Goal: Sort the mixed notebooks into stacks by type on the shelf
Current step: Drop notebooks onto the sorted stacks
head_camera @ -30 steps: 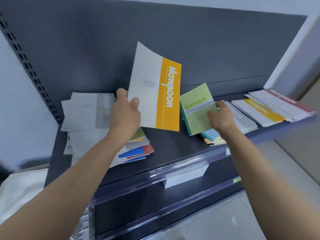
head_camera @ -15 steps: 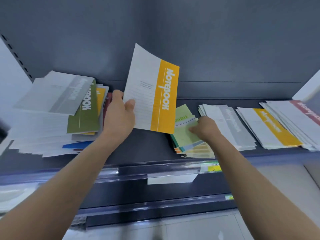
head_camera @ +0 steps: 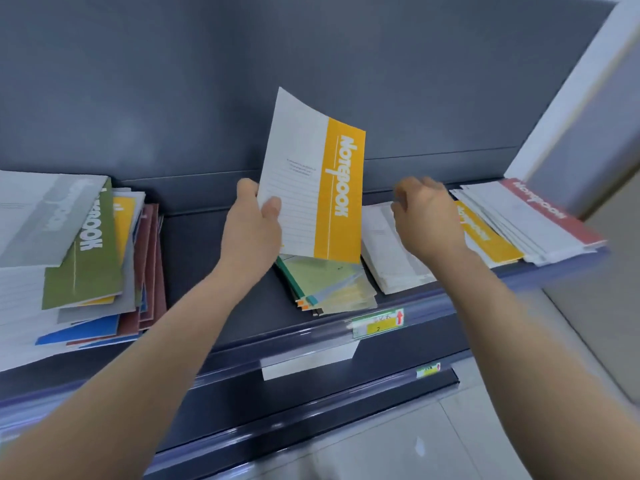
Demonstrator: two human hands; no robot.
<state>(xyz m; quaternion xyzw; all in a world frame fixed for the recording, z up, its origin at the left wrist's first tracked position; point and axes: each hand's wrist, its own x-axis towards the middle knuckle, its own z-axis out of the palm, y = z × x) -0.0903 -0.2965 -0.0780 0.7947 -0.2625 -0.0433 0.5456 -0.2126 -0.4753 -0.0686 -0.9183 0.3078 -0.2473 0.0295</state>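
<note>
Head cam: dark shelf point(head_camera: 214, 271) with a grey back panel point(head_camera: 173, 98) behind it. Over at 9 o'clock sits the mixed pile point(head_camera: 86, 258), a messy fan of grey, green, yellow, maroon and blue covers. Its left side runs off the frame.

Just below centre there's a small green stack point(head_camera: 332, 285) lying flat near the front lip. Going toward 3 o'clock you get a white-grey stack point(head_camera: 388, 258), then a yellow-band stack point(head_camera: 491, 237), then a red-band stack point(head_camera: 540, 209). A price tag point(head_camera: 377, 322) and a white label point(head_camera: 308, 362) hang on the front rail around 6 o'clock.

The left hand point(head_camera: 251, 233) grips the yellow-band notebook point(head_camera: 311, 188) by its lower left corner, thumb on the front and fingers behind. It's held up nearly upright and a bit bowed, dead centre. It blocks the back half of the small green stack.

The right hand point(head_camera: 427, 216) hovers at about 2 o'clock over the white-grey and yellow-band stacks, fingers curled downward. It's blurry and the fingertips are tucked behind the back of the hand. So I can't tell if it's touching or pinching anything.

It also covers the near end of the yellow-band stack. The small print on the covers is unreadable.
</note>
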